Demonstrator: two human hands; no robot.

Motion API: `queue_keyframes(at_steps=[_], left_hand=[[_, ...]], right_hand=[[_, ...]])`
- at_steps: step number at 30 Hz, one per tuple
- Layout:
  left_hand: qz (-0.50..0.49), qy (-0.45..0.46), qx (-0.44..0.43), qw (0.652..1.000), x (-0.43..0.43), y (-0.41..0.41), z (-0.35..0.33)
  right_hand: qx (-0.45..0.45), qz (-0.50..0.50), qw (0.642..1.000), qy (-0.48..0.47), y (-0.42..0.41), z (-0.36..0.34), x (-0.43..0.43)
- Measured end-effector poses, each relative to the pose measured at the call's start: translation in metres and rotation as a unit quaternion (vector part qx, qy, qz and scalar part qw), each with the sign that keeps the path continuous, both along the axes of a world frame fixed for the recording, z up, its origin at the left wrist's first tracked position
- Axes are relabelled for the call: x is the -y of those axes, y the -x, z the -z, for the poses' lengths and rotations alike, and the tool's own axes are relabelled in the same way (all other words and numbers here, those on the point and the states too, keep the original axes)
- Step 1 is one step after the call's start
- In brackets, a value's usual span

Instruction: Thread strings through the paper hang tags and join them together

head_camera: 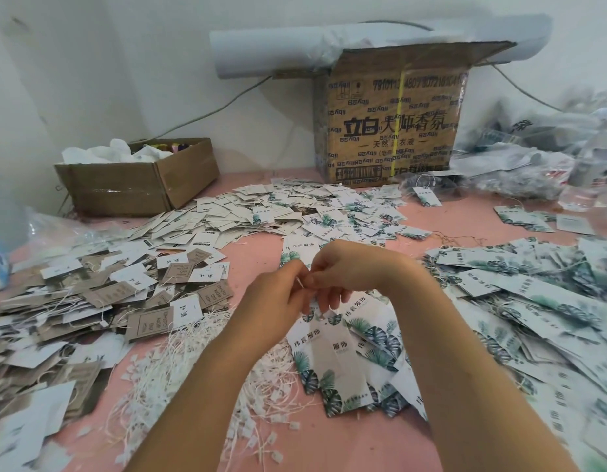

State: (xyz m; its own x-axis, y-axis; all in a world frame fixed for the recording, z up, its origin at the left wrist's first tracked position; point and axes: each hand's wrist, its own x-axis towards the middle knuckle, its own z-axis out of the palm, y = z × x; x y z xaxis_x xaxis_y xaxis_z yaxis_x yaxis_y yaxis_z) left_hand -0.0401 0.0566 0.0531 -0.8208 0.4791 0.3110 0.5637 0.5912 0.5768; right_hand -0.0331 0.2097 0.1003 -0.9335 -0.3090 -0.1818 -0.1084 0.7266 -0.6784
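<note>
Before the carton (394, 131), left hand (281, 296) and right hand (344, 267) pinch the string (299, 283) in narrow grips — any slackening could slip it from the hang tag (311, 311)

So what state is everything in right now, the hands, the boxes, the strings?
Left hand, pinching the white string.
Right hand, pinching the same white string.
Large carton, top open.
Small box, open, white material inside.
Loose strings, heaped, not threaded.
Leaf-print tags, loose pile below the hands.
</note>
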Motion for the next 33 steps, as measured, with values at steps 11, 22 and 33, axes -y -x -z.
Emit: queue_keyframes(at_steps=[11, 22, 33], left_hand=[[-0.028, -0.130, -0.019, 0.991, -0.001, -0.003, -0.004], [-0.027, -0.074, 0.021, 0.997, 0.009, 0.002, -0.009], [-0.044, -0.052, 0.028, 0.997, 0.016, 0.005, -0.009]], right_hand=[[-0.065, 0.022, 0.984, 0.162, 0.001, 0.000, -0.002], [-0.221, 0.259, 0.920, 0.195, 0.005, -0.009, -0.017], [-0.203, 0.331, 0.919, 0.072, 0.011, 0.001, -0.045]])
